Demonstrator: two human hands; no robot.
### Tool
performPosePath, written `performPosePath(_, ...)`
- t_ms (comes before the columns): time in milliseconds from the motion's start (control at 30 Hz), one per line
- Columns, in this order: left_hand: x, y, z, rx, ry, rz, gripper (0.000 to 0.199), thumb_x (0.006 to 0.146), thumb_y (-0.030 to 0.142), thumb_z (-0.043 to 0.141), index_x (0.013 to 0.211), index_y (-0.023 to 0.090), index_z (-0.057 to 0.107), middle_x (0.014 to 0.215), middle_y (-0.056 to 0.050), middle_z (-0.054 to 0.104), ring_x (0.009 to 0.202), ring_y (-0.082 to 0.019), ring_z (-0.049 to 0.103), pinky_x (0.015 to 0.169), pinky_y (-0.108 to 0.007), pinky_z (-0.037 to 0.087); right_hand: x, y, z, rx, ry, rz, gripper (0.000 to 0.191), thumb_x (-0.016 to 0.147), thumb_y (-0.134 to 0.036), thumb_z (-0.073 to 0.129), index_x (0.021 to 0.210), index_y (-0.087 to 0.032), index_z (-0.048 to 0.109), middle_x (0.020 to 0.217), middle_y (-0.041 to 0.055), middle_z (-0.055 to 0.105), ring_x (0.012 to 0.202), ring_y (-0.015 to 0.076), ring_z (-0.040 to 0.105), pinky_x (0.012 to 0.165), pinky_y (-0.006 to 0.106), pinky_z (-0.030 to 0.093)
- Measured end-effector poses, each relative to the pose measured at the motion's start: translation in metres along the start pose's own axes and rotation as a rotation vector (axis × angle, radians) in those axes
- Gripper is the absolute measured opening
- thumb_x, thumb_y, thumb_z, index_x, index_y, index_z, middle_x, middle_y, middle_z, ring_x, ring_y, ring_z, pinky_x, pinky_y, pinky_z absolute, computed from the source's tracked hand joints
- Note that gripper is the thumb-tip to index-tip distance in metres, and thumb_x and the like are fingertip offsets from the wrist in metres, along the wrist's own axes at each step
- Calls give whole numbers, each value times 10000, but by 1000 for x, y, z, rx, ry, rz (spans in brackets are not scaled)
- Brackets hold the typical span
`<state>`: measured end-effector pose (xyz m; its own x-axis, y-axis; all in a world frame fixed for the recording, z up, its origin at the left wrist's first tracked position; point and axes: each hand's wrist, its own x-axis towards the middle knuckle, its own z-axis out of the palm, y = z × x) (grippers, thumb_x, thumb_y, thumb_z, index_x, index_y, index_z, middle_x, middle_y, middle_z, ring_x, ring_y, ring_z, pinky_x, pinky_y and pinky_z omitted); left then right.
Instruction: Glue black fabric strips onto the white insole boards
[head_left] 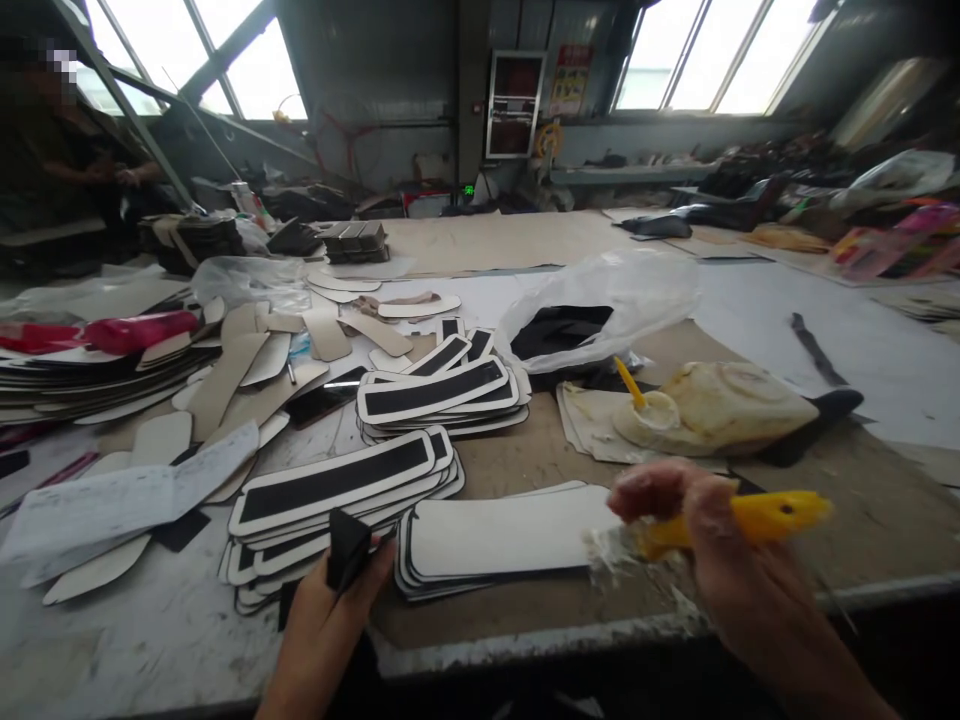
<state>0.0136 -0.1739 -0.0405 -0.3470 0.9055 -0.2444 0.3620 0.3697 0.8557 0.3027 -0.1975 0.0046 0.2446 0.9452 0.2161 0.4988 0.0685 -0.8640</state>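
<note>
The left hand (pixel 324 612) has its fingers pinched on a folded black strip of thin material (pixel 349 548), just beside a stack of off-white, round-cornered panels (pixel 502 535) at the counter's (pixel 142 650) front edge. The right hand's (pixel 727 555) fingers curl closed around a yellow-handled brush (pixel 780 514), its bristles at the stack's right end.

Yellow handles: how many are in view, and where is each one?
2: one yellow handle in the right hand, the other handle leaning in the opening of the whitish container. More could be hidden from this camera.
</note>
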Motion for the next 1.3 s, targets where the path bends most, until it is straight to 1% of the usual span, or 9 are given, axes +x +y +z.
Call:
performPosePath(100, 11, -4, 18, 48, -126, 40, 414, 620, 527, 634, 873, 199, 644, 850, -47, 699, 892, -302, 609, 826, -408, 441, -5, -3, 16, 44, -8, 34, 548, 868, -602, 207, 840, -202, 580, 756, 58, 621, 634, 161, 579, 522, 253, 461)
performPosePath(200, 18, -14, 29, 63, -187, 50, 418, 615, 504, 651, 881, 181, 637, 859, -75, 699, 927, -317, 601, 854, -421, 425, -8, 13, 2, -49, -2, 129, 476, 876, -568, 250, 763, -203, 533, 531, -7, 528, 490, 140, 516, 464, 243, 415)
performPosePath(333, 17, -24, 35, -34, -146, 80, 441, 611, 447, 662, 952, 170, 619, 1003, -89, 675, 1072, -295, 541, 949, -388, 374, -10, 35, -24, -663, -29, 223, 394, 888, -489, 287, 766, -209, 536, 492, 0, 535, 480, 186, 559, 474, 277, 393)
performPosePath(467, 18, -36, 36, 14, -69, -43, 464, 590, 491, 660, 924, 170, 641, 960, -103, 679, 1078, -329, 530, 970, -434, 349, -8, 47, -5, -1025, -195, 170, 242, 883, -340, 378, 845, -217, 584, 626, 63, 653, 610, 248, 646, 518, 301, 404)
performPosePath(633, 11, -46, 36, 22, -26, 271, 478, 681, 446, 552, 1067, 169, 608, 1118, -107, 596, 1122, -282, 491, 1027, -397, 289, 1, 54, 11, -1097, -221, 17, 221, 882, -284, 399, 874, -188, 597, 609, 79, 660, 575, 252, 652, 495, 308, 429)
performPosePath(733, -3, -40, 37, -17, 43, 196, 440, 707, 429, 545, 1067, 183, 613, 1092, -106, 596, 1095, -293, 507, 1008, -432, 319, 9, 42, -9, -964, -69, -98, 354, 896, -414, 340, 950, -177, 597, 741, 114, 680, 668, 268, 653, 569, 370, 478)
performPosePath(867, -16, -28, 38, -99, 113, -106, 391, 684, 462, 577, 959, 191, 642, 1159, -116, 586, 1174, -339, 444, 1001, -489, 327, 11, 1, -14, -408, 41, -219, 441, 892, -491, 279, 899, -200, 609, 932, 97, 627, 891, 246, 592, 789, 386, 470)
performPosePath(1067, -15, -26, 36, -384, 79, -264, 407, 607, 402, 667, 936, 166, 623, 1082, -115, 632, 1066, -289, 542, 903, -413, 440, -1, -24, 67, 378, -247, 161, 466, 841, -591, 358, 747, -179, 553, 655, 11, 519, 515, 117, 501, 442, 232, 439)
performPosePath(1300, -13, -38, 37, -501, -5, -403, 509, 584, 407, 683, 1023, 160, 608, 952, -110, 668, 942, -315, 602, 651, -361, 529, -5, -9, 114, 409, -460, 431, 292, 761, -447, 592, 732, -183, 473, 569, -62, 508, 436, 69, 468, 442, 191, 388)
